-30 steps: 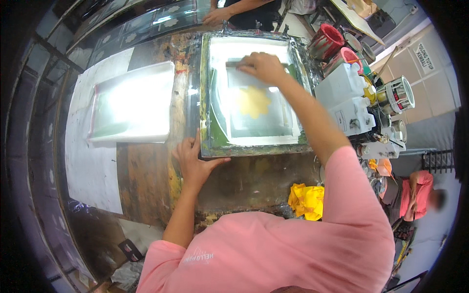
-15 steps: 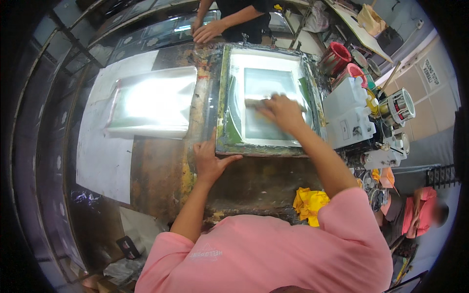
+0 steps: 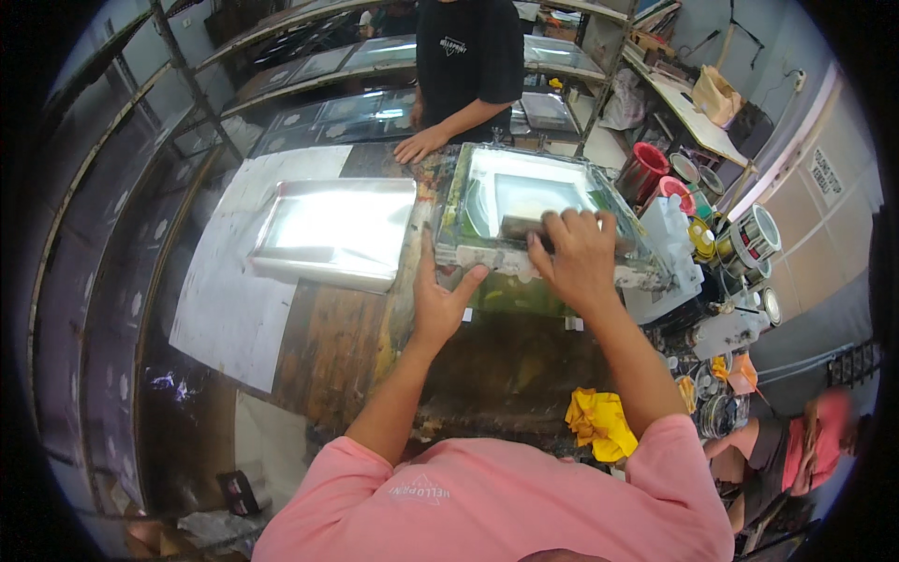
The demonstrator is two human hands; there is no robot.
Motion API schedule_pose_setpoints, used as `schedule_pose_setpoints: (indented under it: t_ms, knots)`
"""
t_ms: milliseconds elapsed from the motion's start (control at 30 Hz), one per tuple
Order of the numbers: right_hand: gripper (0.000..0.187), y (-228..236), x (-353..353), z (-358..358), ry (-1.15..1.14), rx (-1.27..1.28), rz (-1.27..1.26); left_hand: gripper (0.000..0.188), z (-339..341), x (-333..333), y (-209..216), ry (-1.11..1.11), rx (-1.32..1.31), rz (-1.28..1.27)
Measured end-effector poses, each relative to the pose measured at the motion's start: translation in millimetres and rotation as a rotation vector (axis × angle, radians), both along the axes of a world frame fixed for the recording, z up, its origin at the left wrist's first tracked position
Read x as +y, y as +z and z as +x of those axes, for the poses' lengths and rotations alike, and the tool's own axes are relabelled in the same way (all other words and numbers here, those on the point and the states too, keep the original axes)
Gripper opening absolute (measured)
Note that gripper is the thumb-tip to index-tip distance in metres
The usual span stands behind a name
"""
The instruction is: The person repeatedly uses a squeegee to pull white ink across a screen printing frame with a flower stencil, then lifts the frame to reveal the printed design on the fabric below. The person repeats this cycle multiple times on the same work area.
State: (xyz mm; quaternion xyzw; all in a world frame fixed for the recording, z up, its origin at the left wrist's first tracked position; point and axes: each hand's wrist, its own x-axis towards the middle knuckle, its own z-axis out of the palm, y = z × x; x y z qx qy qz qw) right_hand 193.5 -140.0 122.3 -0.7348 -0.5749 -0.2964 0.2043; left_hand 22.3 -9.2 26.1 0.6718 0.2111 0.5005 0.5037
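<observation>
A screen printing frame [image 3: 552,259] sits at the table's middle right, its near edge tilted up off the table. Its mesh shows a pale rectangle inside a green border. At the near left corner my left hand [image 3: 438,304] holds the frame, index finger along the side and thumb along the front edge. In my right hand [image 3: 581,258] is a squeegee [image 3: 524,227], gripped over the near part of the mesh. Beneath the raised edge a shiny green surface [image 3: 515,295] shows. To the left lies a stack of clear, glossy sheets [image 3: 337,229] on white paper [image 3: 229,281].
Across the table stands a co-worker in black, one hand [image 3: 423,144] on the table edge. Paint cans [image 3: 749,234] and a translucent jug [image 3: 670,248] crowd the right side. A crumpled yellow cloth [image 3: 599,423] lies near my right arm. Racks [image 3: 140,309] line the left.
The frame's near edge has risen from the table. My right hand has drawn the squeegee toward me, to the near end of the mesh. The view has tilted up, showing more of the co-worker.
</observation>
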Motion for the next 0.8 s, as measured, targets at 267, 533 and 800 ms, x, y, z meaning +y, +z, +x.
schedule_pose_setpoints:
  t_ms: [267, 533, 800]
  knots:
    - [0.037, 67.4, 44.1, 39.6, 0.027, -0.004, 0.123, 0.121, -41.4, -10.0, -99.5, 0.175, 1.12, 0.599]
    - [0.045, 100.2, 66.8, 73.2, 0.01, 0.042, 0.1, 0.077, 16.9, 16.9, -30.4, 0.052, 0.633, 0.333]
    - [0.048, 100.1, 65.5, 71.7, -0.008, 0.05, 0.104, 0.05, -9.5, 124.1, -11.4, 0.32, 0.614, 0.344]
